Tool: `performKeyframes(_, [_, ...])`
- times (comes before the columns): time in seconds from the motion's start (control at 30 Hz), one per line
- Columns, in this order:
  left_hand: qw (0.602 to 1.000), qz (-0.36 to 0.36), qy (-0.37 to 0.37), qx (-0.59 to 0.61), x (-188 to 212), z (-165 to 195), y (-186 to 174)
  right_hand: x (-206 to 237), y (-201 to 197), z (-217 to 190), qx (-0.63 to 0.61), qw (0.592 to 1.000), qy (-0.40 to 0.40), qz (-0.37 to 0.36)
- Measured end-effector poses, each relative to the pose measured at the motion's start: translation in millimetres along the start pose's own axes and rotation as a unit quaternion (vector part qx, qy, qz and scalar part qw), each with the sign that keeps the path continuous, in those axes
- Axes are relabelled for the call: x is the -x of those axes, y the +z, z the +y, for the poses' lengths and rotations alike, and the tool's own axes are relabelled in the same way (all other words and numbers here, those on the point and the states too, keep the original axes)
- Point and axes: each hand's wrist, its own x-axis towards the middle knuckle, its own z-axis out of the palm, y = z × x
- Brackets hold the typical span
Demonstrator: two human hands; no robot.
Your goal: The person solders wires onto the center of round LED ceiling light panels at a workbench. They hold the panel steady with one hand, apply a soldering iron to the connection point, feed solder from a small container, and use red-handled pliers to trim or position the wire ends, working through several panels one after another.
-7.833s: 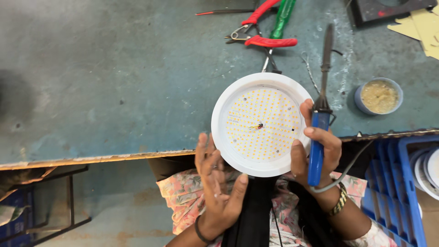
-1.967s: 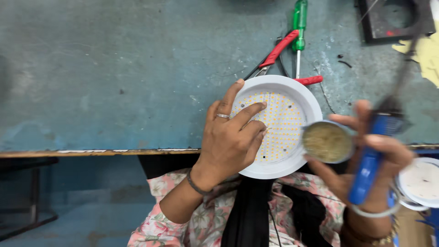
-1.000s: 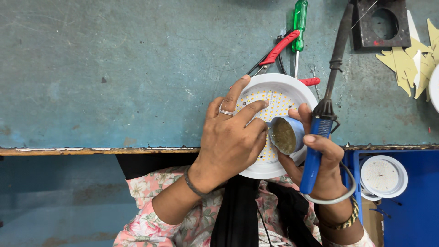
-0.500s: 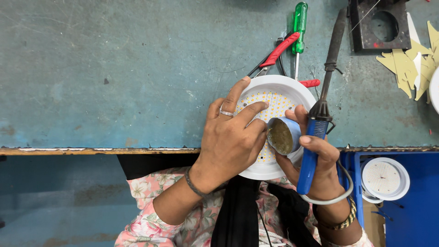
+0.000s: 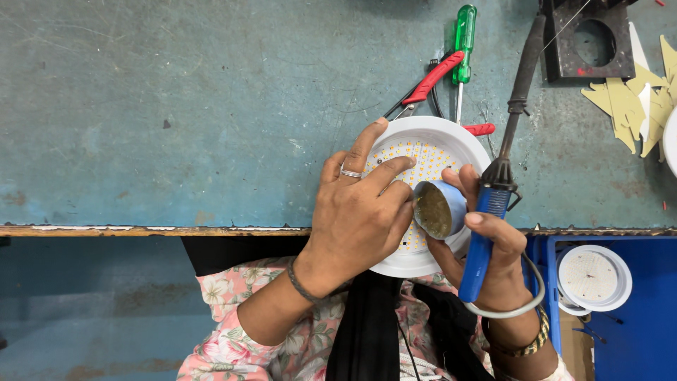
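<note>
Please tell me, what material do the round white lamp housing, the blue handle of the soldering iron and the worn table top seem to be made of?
The round white lamp housing looks like smooth moulded plastic, judging by its even, slightly glossy rim. The blue handle of the soldering iron, gripped in the right hand, seems to be glossy hard plastic. The worn blue-green table top is probably painted metal or board; scratches and rusty patches show, but the base is unclear.

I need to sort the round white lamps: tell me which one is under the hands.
The round white lamp panel lying on the bench edge, its yellow dots showing, with the left hand resting on it. The other round lamp sits untouched in the blue bin.
</note>
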Motion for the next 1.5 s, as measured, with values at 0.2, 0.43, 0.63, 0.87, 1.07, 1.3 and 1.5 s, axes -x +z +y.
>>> performKeyframes(0.2, [1.0,0.002,-0.001,-0.004,1,0,2,1,1,1,0.005,1.0,0.003,0.006])
performKeyframes(0.43, [1.0,0.0,-0.007,-0.017,1,1,5,3,2,3,0.003,1.0,0.006,0.008])
performKeyframes(0.63, [1.0,0.006,-0.005,-0.015,2,1,4,7,-4,8,0.016,0.999,0.021,0.033])
performKeyframes(0.87, [1.0,0.011,-0.005,-0.016,4,0,5,25,-37,7,0.018,0.988,0.055,0.146])
performKeyframes(1.07, [1.0,0.013,0.0,-0.024,5,-3,3,52,-62,27,-0.054,0.913,0.251,0.318])
performKeyframes(1.3, [1.0,-0.003,-0.004,-0.028,5,-5,-4,99,-69,90,0.158,0.955,0.135,0.212])
performKeyframes(1.5, [1.0,-0.011,-0.004,-0.027,7,-8,-7,113,-68,111,0.2,0.952,0.124,0.194])
